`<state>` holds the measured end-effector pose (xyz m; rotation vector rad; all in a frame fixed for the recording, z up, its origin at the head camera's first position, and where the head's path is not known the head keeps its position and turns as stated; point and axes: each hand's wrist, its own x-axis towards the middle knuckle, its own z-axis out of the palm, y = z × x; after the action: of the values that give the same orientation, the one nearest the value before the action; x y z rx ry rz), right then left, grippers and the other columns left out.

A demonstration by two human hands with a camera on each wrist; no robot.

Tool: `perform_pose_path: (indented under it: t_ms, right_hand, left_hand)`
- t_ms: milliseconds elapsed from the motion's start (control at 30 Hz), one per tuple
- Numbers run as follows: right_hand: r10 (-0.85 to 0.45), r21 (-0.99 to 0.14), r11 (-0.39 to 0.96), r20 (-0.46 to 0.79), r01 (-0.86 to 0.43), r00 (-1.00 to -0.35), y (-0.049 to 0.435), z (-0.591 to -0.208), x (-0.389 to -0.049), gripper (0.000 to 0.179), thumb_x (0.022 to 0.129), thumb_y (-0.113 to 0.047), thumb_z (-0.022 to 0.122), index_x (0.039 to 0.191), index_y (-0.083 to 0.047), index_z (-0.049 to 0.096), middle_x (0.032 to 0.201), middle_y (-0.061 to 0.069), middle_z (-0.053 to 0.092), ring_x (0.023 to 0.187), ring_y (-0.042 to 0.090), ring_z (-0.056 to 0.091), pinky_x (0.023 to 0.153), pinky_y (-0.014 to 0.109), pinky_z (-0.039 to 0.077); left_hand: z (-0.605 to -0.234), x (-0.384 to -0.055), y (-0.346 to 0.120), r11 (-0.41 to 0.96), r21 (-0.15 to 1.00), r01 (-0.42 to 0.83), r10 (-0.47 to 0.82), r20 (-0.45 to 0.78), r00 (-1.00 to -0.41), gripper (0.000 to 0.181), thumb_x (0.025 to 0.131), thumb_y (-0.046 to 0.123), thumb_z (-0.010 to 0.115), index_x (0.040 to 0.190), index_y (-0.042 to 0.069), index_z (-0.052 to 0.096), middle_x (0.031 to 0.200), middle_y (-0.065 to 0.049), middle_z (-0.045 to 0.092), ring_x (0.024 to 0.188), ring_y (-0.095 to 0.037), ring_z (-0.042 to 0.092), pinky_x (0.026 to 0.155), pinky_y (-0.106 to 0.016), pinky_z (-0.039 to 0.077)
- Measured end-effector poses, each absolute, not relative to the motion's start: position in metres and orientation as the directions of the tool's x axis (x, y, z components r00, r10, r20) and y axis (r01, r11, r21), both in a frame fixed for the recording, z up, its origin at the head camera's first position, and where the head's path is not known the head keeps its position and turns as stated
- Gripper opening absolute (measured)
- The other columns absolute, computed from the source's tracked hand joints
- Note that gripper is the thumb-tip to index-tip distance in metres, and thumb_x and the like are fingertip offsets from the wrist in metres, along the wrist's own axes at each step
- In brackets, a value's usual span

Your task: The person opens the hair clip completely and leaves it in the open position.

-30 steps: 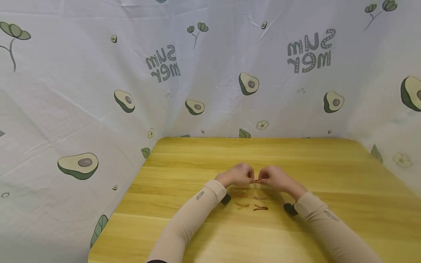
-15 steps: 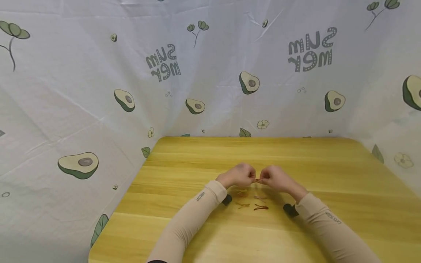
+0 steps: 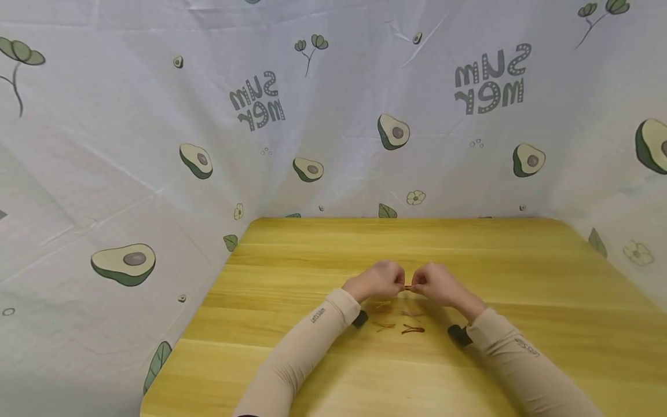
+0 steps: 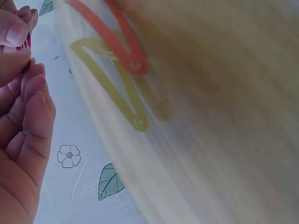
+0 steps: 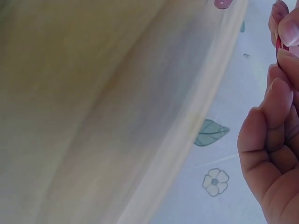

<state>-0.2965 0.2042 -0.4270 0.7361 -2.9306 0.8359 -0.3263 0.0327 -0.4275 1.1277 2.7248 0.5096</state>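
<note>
Between both hands, above the table's middle, is a small red snap hair clip (image 3: pixel 408 287). My left hand (image 3: pixel 379 279) pinches one end of it with thumb and fingertips. The other end is pinched by my right hand (image 3: pixel 436 284), so the fingers hide much of the clip. In the left wrist view a sliver of red shows between the fingertips, and an orange snap clip (image 4: pixel 136 67) and an olive one (image 4: pixel 139 123) lie open on the table below. A pink clip (image 5: pixel 223 3) peeks in at the top of the right wrist view.
Nearer the body on the wooden table (image 3: pixel 312 249) lie a yellow clip (image 3: pixel 385 325) and a dark red clip (image 3: pixel 413 329), both splayed. Black wrist cameras hang beneath both sleeves, one by the right cuff (image 3: pixel 460 334). A printed cloth (image 3: pixel 344 104) encloses the table's back and sides.
</note>
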Motion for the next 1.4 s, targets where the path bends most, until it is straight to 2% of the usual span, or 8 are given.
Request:
perform_pose_path:
  t_ms: [233, 400, 633, 1400]
  right_hand:
    - [-0.43, -0.527, 0.741, 0.105, -0.418, -0.896, 0.205, -0.428, -0.295, 0.008, 0.079, -0.008, 0.064, 0.071, -0.006, 0.065, 0.064, 0.004, 0.063, 0.054, 0.009, 0.047, 0.049, 0.024, 0.04]
    - [-0.438, -0.53, 0.737, 0.097, -0.419, -0.893, 0.206, -0.427, -0.294, 0.008, 0.079, -0.01, 0.064, 0.071, -0.008, 0.065, 0.065, 0.002, 0.062, 0.055, 0.008, 0.048, 0.051, 0.024, 0.041]
    - [-0.47, -0.536, 0.71, 0.123, -0.457, -0.874, 0.208, -0.427, -0.292, 0.006, 0.079, -0.008, 0.064, 0.073, -0.007, 0.065, 0.067, 0.003, 0.064, 0.057, 0.007, 0.05, 0.052, 0.023, 0.041]
    - [-0.54, -0.555, 0.676, 0.073, -0.484, -0.839, 0.218, -0.427, -0.29, 0.008, 0.079, -0.002, 0.061, 0.078, -0.007, 0.068, 0.075, 0.0, 0.065, 0.068, 0.008, 0.055, 0.058, 0.024, 0.044]
  left_hand:
    - [-0.428, -0.327, 0.03, 0.655, 0.385, 0.651, 0.709, -0.016, -0.705, 0.015, 0.086, 0.019, 0.056, 0.074, 0.014, 0.063, 0.063, 0.008, 0.054, 0.049, -0.004, 0.044, 0.049, -0.015, 0.039]
    - [-0.428, -0.328, 0.027, 0.647, 0.394, 0.653, 0.715, -0.014, -0.699, 0.011, 0.085, 0.021, 0.058, 0.078, 0.015, 0.064, 0.069, 0.011, 0.057, 0.054, -0.004, 0.049, 0.052, -0.014, 0.041]
    - [-0.432, -0.331, 0.026, 0.617, 0.408, 0.673, 0.736, 0.003, -0.677, 0.01, 0.084, 0.023, 0.06, 0.075, 0.019, 0.062, 0.07, 0.012, 0.057, 0.057, -0.002, 0.051, 0.053, -0.013, 0.042]
    - [-0.433, -0.333, 0.027, 0.574, 0.42, 0.703, 0.777, -0.009, -0.63, 0.008, 0.08, 0.025, 0.066, 0.075, 0.02, 0.063, 0.071, 0.013, 0.059, 0.062, 0.001, 0.055, 0.056, -0.011, 0.043]
